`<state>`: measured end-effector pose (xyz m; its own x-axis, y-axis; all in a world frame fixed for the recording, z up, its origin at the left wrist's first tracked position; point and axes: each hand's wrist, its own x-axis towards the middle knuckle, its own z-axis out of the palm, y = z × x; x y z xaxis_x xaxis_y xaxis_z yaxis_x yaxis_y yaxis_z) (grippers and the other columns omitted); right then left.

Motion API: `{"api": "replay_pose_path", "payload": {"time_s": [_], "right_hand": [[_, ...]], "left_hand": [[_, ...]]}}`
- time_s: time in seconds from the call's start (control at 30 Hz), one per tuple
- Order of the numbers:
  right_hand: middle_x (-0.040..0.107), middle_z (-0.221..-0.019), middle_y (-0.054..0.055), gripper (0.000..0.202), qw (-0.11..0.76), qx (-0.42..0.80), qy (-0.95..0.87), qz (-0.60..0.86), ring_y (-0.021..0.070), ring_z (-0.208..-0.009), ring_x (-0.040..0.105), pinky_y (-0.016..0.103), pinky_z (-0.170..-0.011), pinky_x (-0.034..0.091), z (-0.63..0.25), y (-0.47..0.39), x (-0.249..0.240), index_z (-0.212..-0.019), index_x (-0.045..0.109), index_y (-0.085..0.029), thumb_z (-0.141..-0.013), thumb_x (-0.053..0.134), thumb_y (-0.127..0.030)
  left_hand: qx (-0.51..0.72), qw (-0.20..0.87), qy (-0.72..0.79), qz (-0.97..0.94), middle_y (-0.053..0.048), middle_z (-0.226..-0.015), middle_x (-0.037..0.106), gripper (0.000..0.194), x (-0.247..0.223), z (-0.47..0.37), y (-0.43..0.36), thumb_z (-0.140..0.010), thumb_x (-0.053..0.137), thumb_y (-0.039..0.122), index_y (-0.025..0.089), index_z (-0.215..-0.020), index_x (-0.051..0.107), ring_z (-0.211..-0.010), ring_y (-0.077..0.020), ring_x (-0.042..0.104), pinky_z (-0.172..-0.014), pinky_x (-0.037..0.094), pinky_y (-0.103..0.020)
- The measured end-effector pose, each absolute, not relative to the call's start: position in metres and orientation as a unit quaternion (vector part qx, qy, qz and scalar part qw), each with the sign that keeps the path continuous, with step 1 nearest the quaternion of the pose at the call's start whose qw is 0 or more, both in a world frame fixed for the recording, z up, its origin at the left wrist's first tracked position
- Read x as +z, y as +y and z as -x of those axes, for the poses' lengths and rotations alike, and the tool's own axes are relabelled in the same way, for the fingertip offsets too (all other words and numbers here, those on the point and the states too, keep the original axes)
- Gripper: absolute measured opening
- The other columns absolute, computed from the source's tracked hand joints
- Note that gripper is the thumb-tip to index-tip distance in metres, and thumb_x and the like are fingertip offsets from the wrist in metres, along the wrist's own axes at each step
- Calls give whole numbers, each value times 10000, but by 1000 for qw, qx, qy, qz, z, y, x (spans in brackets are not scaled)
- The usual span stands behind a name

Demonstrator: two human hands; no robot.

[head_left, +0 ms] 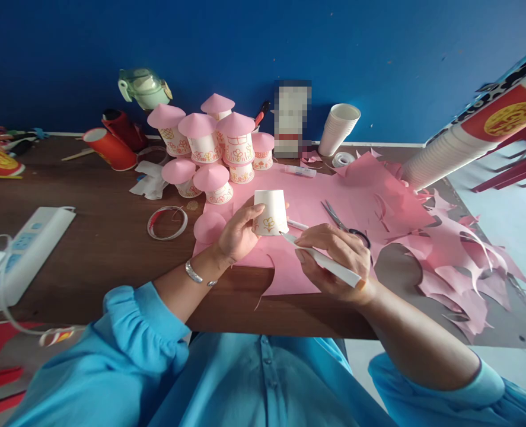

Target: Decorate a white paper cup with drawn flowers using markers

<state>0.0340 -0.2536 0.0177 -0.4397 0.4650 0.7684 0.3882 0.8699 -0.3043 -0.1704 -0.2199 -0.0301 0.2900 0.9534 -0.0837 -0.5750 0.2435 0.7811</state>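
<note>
My left hand [240, 232] grips a white paper cup [270, 207], held upside down with a yellow flower drawn near its lower rim. In my right hand [334, 261] is a white marker [329, 265], its tip at the cup's lower right edge. Beneath both hands lies pink paper [292, 279]. Scissors [338, 216] rest on that paper behind my right hand, and a second white pen [297, 225] lies just right of the cup. A pink paper disc or cone [210, 228] sits left of my left hand.
Several decorated cups with pink cone roofs [236, 139] stand behind. Stacked white cups [338, 127] are at the back, a tape roll [167, 223] at left, a power strip [26, 255] at far left. Pink scraps [462, 279] and a long cup stack [449, 151] occupy the right.
</note>
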Motion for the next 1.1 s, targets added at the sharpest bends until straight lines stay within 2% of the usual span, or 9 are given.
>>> {"api": "replay_pose_path", "payload": {"time_s": [0.33,0.67,1.1], "right_hand": [[721,-817,11,181,471,45,-843,254,149,-745,738,254,-655,621,-32,-252,15,-1044,617,-210,-921,630,-79],[711,-816,15,174,471,50,-844,253,153,-745,735,268,-665,628,-31,-252,14,-1046,611,-205,-931,632,-77],[719,-820,18,194,473,52,-844,249,163,-755,746,273,-659,628,-31,-252,13,-1060,620,-206,-920,638,-73]], "left_hand": [[519,731,292,-333,-113,-1159,784,501,-24,168,-221,-825,702,410,183,-1270,663,-1146,-349,719,-982,570,-502],[517,730,287,-342,-103,-1134,783,470,-24,168,-221,-821,704,409,188,-1235,669,-1160,-330,700,-979,564,-463],[513,728,296,-346,-135,-1213,768,494,-25,168,-221,-817,710,438,178,-1236,677,-1185,-357,689,-983,553,-494]]}}
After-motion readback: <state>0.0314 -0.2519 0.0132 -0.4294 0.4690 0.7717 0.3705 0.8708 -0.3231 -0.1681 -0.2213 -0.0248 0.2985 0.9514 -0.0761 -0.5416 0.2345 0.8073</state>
